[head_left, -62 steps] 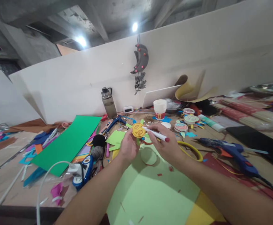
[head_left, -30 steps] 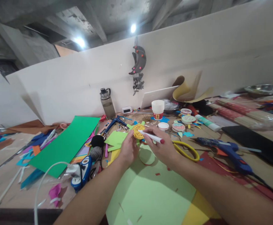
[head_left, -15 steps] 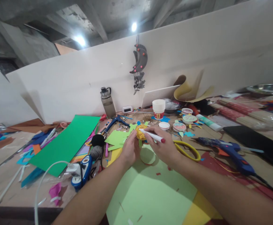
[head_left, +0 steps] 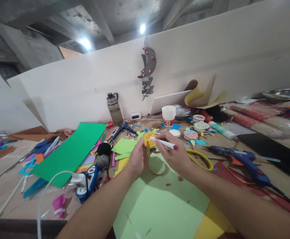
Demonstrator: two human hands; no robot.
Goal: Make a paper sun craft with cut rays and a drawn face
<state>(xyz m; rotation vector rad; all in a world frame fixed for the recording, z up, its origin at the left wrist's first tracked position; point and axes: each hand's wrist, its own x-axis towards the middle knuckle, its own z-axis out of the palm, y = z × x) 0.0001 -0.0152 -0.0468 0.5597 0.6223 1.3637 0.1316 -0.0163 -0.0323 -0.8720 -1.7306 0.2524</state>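
Note:
My left hand (head_left: 138,156) grips the edge of a small round yellow disc (head_left: 149,139) that bears drawn lines, with green paper pieces showing around its rim. In my right hand (head_left: 173,154) is a white marker (head_left: 166,144) with a red end, its tip at the face of the disc. Below both hands lies a light green sheet of paper (head_left: 160,205) with a round outline (head_left: 157,166) on it. Bright green paper scraps (head_left: 123,147) are just left of my left hand.
Yellow-handled scissors (head_left: 202,160) and a blue glue gun (head_left: 244,162) lie to the right. A white cup stack (head_left: 168,115) and a bottle (head_left: 114,109) stand at the back. Left are a dark green sheet (head_left: 71,151) and a blue-white power strip (head_left: 88,182).
My right hand and the marker have shifted slightly right and down, uncovering more of the disc. The disc now faces the camera more, with more lines visible. My left hand barely moved.

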